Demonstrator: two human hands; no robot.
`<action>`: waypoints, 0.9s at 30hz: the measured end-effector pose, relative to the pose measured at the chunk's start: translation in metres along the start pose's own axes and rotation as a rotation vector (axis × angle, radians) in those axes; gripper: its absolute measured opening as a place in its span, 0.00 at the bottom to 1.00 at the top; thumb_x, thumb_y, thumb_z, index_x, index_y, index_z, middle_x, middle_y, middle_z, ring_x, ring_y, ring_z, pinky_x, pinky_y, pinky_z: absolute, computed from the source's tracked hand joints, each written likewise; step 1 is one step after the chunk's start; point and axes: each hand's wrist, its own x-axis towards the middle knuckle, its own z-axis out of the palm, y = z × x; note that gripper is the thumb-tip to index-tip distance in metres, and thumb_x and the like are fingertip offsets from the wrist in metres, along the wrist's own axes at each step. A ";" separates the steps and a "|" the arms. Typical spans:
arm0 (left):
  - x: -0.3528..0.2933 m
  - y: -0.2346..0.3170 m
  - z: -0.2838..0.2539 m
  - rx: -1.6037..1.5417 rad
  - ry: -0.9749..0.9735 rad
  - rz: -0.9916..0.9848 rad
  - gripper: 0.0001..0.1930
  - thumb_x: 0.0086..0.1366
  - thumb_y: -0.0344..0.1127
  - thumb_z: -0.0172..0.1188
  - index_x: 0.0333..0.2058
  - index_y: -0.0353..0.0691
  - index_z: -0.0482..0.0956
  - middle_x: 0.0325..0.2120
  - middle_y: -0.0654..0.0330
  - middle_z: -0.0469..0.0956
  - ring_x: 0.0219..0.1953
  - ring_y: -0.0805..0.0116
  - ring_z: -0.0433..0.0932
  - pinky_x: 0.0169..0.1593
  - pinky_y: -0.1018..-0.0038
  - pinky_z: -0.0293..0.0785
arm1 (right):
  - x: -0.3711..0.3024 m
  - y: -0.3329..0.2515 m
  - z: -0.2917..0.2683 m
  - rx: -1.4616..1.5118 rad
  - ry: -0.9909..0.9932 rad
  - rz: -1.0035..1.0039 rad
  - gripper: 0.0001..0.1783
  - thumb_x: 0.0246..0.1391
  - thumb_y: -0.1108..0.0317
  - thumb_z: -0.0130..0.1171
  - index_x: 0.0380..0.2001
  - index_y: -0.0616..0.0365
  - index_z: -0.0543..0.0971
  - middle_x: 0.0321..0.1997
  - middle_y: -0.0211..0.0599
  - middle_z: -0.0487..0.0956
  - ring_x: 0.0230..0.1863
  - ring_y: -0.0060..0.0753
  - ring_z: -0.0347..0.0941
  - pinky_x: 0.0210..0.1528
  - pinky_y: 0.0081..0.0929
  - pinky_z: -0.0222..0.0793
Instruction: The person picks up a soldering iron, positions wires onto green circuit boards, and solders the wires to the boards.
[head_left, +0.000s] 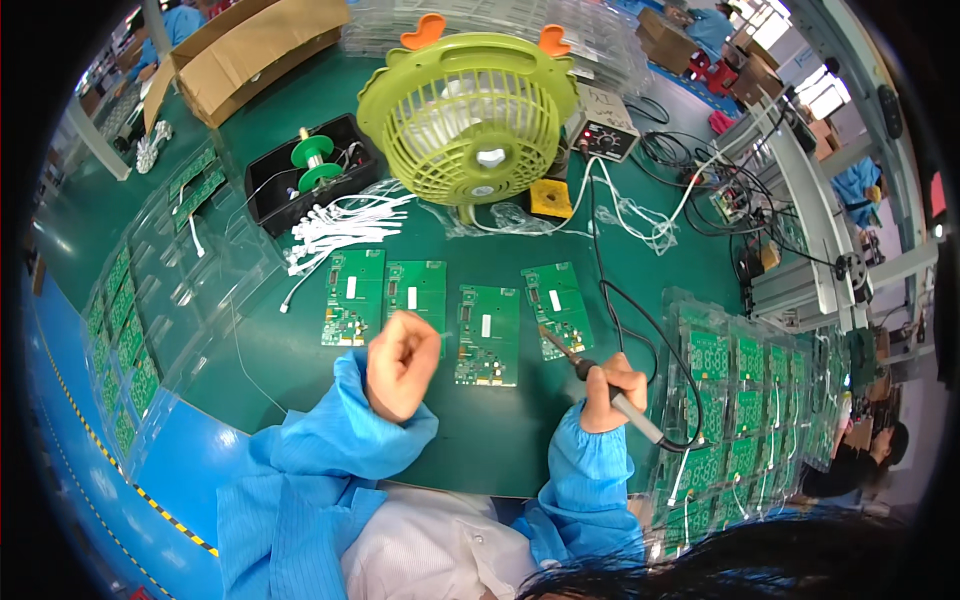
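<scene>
My right hand (612,390) grips a soldering iron (638,420), its thin metal tip slanting up and left over a green circuit board (562,298). Whether the tip touches that board I cannot tell. With fingers curled closed, my left hand (402,365) is at the lower edge of another circuit board (418,285) and covers part of it. What those fingers hold, if anything, is hidden. Between my hands a third circuit board (487,340) lies flat on the green table mat (455,440). One more circuit board (352,300) lies farther left.
A green fan (475,120) stands at the back, beside a soldering station (605,130) and a yellow sponge (550,198). White cables (340,230) lie before a black box (265,180) with a green spool (318,165). Clear trays of boards flank me left (175,310) and right (740,400).
</scene>
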 end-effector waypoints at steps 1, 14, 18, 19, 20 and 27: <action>-0.003 0.003 0.008 -0.004 -0.006 0.002 0.04 0.52 0.21 0.52 0.25 0.38 0.69 0.15 0.67 0.66 0.15 0.78 0.57 0.19 0.81 0.55 | 0.002 0.001 -0.003 0.029 0.073 0.025 0.08 0.36 0.81 0.53 0.17 0.56 0.66 0.11 0.31 0.65 0.15 0.23 0.54 0.22 0.20 0.55; -0.015 -0.042 0.056 0.715 -0.574 0.484 0.02 0.56 0.30 0.53 0.29 0.39 0.71 0.39 0.58 0.76 0.47 0.62 0.73 0.52 0.67 0.64 | 0.011 -0.007 -0.017 0.023 0.327 0.172 0.09 0.39 0.82 0.50 0.18 0.55 0.64 0.12 0.30 0.64 0.17 0.22 0.55 0.24 0.18 0.54; -0.001 -0.039 0.089 0.757 -0.384 0.660 0.04 0.55 0.31 0.54 0.29 0.39 0.71 0.41 0.56 0.75 0.47 0.60 0.72 0.53 0.65 0.63 | 0.011 -0.004 -0.013 -0.098 0.260 -0.004 0.09 0.38 0.81 0.50 0.18 0.55 0.64 0.12 0.30 0.64 0.17 0.22 0.55 0.23 0.18 0.54; 0.004 -0.045 0.101 0.730 -0.386 0.690 0.05 0.54 0.32 0.54 0.29 0.39 0.71 0.41 0.56 0.74 0.47 0.60 0.72 0.53 0.65 0.63 | 0.010 -0.005 -0.013 -0.077 0.292 0.035 0.09 0.38 0.81 0.50 0.18 0.55 0.63 0.12 0.30 0.64 0.17 0.22 0.55 0.23 0.18 0.54; 0.008 -0.052 0.109 0.705 -0.387 0.720 0.05 0.54 0.32 0.54 0.29 0.39 0.71 0.42 0.55 0.74 0.47 0.60 0.72 0.53 0.65 0.63 | 0.010 -0.005 -0.016 -0.054 0.322 0.076 0.09 0.38 0.81 0.51 0.18 0.55 0.63 0.12 0.30 0.63 0.17 0.22 0.55 0.23 0.18 0.54; -0.007 -0.060 0.086 0.797 -0.377 0.727 0.06 0.53 0.31 0.54 0.30 0.39 0.71 0.34 0.59 0.77 0.40 0.62 0.75 0.55 0.65 0.61 | 0.009 -0.011 -0.012 -0.025 0.302 0.134 0.09 0.38 0.80 0.51 0.18 0.56 0.64 0.12 0.31 0.64 0.17 0.22 0.54 0.22 0.19 0.53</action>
